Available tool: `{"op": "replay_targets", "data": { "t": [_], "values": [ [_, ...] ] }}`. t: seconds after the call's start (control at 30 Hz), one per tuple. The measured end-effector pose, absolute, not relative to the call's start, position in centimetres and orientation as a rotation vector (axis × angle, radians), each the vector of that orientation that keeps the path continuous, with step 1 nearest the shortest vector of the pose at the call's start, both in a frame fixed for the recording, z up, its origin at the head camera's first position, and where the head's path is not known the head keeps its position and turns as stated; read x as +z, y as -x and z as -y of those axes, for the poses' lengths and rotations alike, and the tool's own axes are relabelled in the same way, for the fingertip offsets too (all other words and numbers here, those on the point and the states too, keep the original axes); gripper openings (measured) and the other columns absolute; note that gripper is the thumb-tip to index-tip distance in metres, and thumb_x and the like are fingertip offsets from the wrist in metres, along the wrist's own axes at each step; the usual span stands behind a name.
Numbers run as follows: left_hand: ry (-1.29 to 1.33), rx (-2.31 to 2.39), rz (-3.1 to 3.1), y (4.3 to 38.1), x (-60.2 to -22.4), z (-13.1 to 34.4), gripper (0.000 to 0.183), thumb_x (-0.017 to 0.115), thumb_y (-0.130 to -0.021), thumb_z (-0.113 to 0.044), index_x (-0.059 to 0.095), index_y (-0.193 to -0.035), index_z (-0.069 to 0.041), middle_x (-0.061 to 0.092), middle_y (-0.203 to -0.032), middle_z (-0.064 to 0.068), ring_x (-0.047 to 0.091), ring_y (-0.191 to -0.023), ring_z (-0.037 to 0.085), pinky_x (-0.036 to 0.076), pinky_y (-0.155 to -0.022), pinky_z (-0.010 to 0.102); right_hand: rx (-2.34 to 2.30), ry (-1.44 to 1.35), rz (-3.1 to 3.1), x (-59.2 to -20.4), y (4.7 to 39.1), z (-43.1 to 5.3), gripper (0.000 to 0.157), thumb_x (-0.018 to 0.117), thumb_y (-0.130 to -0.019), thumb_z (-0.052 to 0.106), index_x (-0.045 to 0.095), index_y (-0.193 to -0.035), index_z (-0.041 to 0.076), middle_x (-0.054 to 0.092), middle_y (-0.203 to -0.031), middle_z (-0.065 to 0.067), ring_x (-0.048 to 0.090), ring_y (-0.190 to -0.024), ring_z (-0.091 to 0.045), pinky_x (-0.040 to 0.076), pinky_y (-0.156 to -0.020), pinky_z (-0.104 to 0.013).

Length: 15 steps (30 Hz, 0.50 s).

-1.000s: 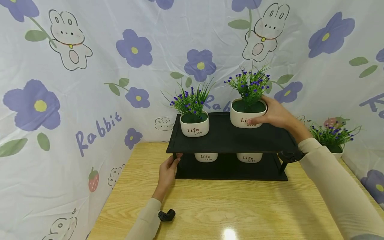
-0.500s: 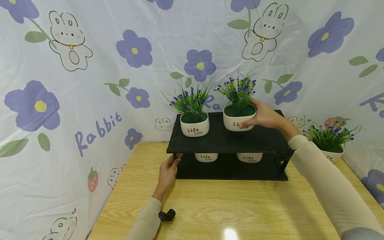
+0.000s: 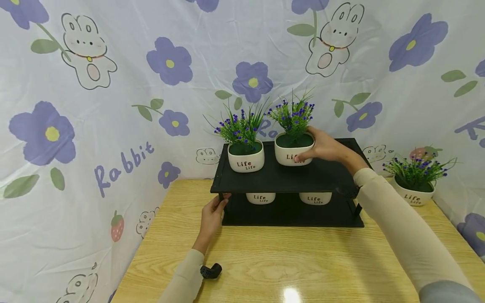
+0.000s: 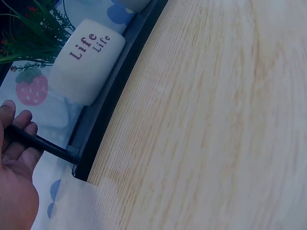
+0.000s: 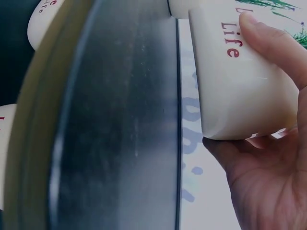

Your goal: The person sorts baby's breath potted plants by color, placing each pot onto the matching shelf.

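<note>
My right hand point(image 3: 323, 145) grips a white "Life" flowerpot point(image 3: 285, 152) with purple flowers and grass, thumb across its front. The pot is close over the top board of a black two-tier shelf point(image 3: 295, 181). In the right wrist view, a gap shows between the pot's base and the board. My left hand point(image 3: 211, 216) holds the shelf's left front post point(image 4: 55, 148), fingers curled around it. A matching flowerpot point(image 3: 246, 162) stands at the top tier's left end, beside the held one.
On the lower tier stand two white pots, one left point(image 3: 260, 198) and one right point(image 3: 315, 198), their tops hidden by the upper board. Another potted plant point(image 3: 414, 196) sits on the wooden table point(image 3: 265, 265), right of the shelf. A patterned curtain point(image 3: 125, 84) hangs behind.
My right hand has carried the flowerpot leftward and a little down, nearer the pot at the left end. The left hand has stayed on the post.
</note>
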<state>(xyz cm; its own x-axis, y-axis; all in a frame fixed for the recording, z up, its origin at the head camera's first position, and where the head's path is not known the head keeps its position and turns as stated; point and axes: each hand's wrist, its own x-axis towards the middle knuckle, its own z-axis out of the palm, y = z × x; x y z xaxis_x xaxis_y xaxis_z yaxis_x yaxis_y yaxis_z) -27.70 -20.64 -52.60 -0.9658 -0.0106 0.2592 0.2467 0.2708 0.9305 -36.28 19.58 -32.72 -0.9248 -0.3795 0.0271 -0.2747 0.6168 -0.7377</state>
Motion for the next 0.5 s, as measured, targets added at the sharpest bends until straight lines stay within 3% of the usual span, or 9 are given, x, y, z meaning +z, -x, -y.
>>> {"op": "replay_targets", "data": {
  "t": [0.23, 0.4, 0.5],
  "values": [
    [0.209, -1.739, 2.338, 27.7, -52.6, 20.6, 0.029, 0.056, -0.101, -0.022, 0.066, -0.127, -0.015, 0.068, -0.126, 0.003, 0.059, -0.123, 0.017, 0.043, -0.108, 0.046, -1.208, 0.565, -2.646, -33.4, 36.5, -19.0, 0.123, 0.086, -0.073, 0.041, 0.002, -0.159, 0.012, 0.025, -0.159, -0.018, 0.044, -0.133, -0.036, 0.039, -0.105, -0.058],
    [0.204, -1.724, 2.345, 27.8, -52.6, 20.6, 0.029, 0.057, -0.101, -0.024, 0.067, -0.126, -0.015, 0.068, -0.126, 0.003, 0.060, -0.122, 0.019, 0.044, -0.108, 0.045, -1.170, 0.561, -2.643, -33.9, 36.6, -18.6, 0.125, 0.087, -0.071, 0.046, 0.004, -0.159, 0.011, 0.028, -0.157, -0.017, 0.047, -0.129, -0.034, 0.038, -0.107, -0.057],
    [0.206, -1.723, 2.341, 27.8, -52.5, 20.6, 0.030, 0.057, -0.100, -0.025, 0.067, -0.126, -0.013, 0.068, -0.125, 0.005, 0.063, -0.112, 0.024, 0.046, -0.105, 0.044, -1.132, 0.528, -2.647, -34.2, 36.6, -18.5, 0.127, 0.086, -0.071, 0.049, 0.002, -0.158, 0.010, 0.026, -0.158, -0.019, 0.043, -0.133, -0.036, 0.036, -0.109, -0.058]
  ]
}}
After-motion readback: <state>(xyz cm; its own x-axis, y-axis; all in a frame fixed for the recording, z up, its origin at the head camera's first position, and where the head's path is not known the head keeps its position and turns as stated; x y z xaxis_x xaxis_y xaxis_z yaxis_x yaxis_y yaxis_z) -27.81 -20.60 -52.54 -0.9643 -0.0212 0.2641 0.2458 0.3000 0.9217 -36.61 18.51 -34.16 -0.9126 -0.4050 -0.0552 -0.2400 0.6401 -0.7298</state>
